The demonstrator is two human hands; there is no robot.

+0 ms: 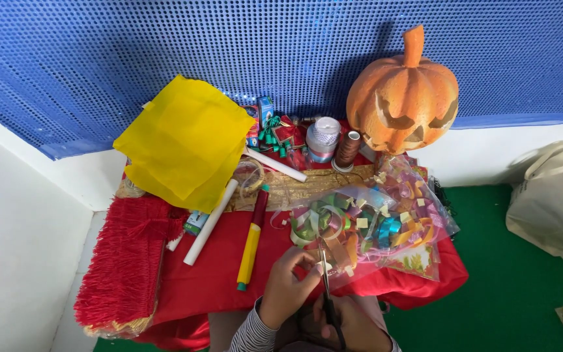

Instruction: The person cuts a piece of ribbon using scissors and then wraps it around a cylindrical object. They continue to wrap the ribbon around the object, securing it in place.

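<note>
My left hand (286, 285) pinches the near edge of a clear plastic bag (386, 221) full of curled, shiny coloured ribbon pieces. My right hand (353, 326) sits low at the frame's bottom edge, closed on the dark handles of a pair of scissors (326, 280). The scissor blades point away from me and meet the bag's edge right next to my left fingers. The bag lies on a red cloth (219, 261) covering a small table.
An orange carved pumpkin (404, 94) stands at the back right. Yellow tissue paper (184, 143), a white tube (211, 221), a yellow-and-red marker (251, 244), ribbon spools (324, 140) and a red fringe (122, 267) crowd the table. A cloth bag (552, 202) lies on green floor.
</note>
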